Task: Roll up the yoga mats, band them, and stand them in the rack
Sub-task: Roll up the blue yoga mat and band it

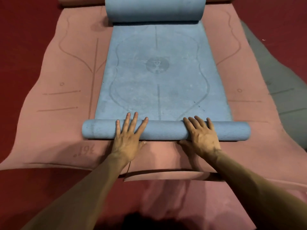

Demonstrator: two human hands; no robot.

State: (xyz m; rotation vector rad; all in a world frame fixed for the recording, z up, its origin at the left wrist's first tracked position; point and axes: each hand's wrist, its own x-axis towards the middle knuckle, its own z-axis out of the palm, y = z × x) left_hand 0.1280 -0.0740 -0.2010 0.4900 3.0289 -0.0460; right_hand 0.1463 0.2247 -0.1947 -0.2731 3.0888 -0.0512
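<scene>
At the near end of a blue yoga mat (162,90), a tight roll (162,132) lies crosswise under both of a person's bare hands. The left hand (127,140) and the right hand (202,138) rest flat on top of it, fingers straight and spread over its far side, neither clenched. Each thumb sits low against the roll's near side, partly hidden, so how far the thumbs tuck under cannot be told.

Beyond the hands the mat lies flat, marked with faint alignment lines and a round emblem (157,65) too worn to read. Its far end curls into a second, thicker roll (154,9), cut off by the top of the picture.

Underneath lies a wider pink mat (66,97), its sides wavy and its near edge (166,175) lifted in a low curl between the forearms. A grey mat (274,80) shows beside it at the right, partly out of view. All rest on a dark red floor (21,30). A dark blurred shape (141,221) at the bottom edge cannot be made out.
</scene>
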